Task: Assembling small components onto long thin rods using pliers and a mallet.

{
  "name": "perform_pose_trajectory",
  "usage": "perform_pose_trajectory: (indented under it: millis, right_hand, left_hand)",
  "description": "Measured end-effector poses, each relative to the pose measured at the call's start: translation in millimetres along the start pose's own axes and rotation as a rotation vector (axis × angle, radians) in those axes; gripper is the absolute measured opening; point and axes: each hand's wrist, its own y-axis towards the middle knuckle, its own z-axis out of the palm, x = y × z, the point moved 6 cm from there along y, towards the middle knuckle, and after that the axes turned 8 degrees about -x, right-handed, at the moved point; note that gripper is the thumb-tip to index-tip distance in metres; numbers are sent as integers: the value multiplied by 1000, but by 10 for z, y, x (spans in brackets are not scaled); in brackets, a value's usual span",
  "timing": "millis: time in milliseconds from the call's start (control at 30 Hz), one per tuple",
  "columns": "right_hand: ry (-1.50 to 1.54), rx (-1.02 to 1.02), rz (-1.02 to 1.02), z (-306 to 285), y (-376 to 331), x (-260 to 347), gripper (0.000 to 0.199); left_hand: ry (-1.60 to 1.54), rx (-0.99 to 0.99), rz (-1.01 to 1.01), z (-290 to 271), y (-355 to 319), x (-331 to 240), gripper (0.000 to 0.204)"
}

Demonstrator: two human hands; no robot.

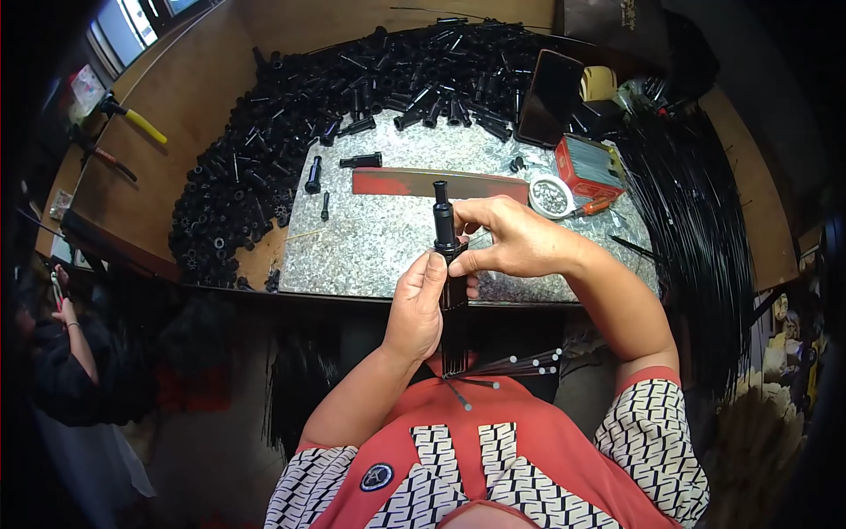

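Observation:
My left hand (418, 304) is closed around the lower part of a black stepped plastic tube (442, 216), its thumb pressed along the near side. The tube stands upright over the front edge of the work surface. Thin black rods (455, 339) hang in a bundle below its collar, and several rods with pale round tips (529, 363) fan out over my lap. From the right, my right hand (520, 238) pinches at the collar, thumb and fingers closed against the tube and rods. My fingers partly hide what they grip there.
A speckled board (352, 247) carries a red-edged bar (441, 182), a white cup of small parts (551, 196), a red box (589, 167) and an orange-handled tool (592, 207). Black tubes (238, 189) pile behind and left; long black rods (705, 229) lie right. A phone (548, 97) leans upright.

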Motion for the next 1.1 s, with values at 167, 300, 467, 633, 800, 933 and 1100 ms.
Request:
perform_pose_trajectory:
  millis: [167,300,467,633,800,933,1100]
  right_hand:
    - [52,-28,2,-10,7,-43,28]
    - [53,-329,64,79,-85,-311,46]
    - [234,-420,149,321,-201,-539,40]
    - [775,-238,280,626,-218,-523,29]
    - [795,-255,226,667,-227,-478,28]
    - [827,-263,186,682,-232,-434,27]
    - [833,-274,147,671,-224,-429,28]
  left_hand:
    - [-26,0,-37,-37,7,10,37]
    - [-17,-2,3,-122,17,-49,35]
    - [-37,-31,16,-105,-23,-128,40]
    - [-31,11,92,-108,-20,-154,42]
    - [-64,3,83,-173,2,-129,39]
    - [-87,-2,72,-193,-1,-135,39]
    - [-157,18,-1,-279,18,-81,38]
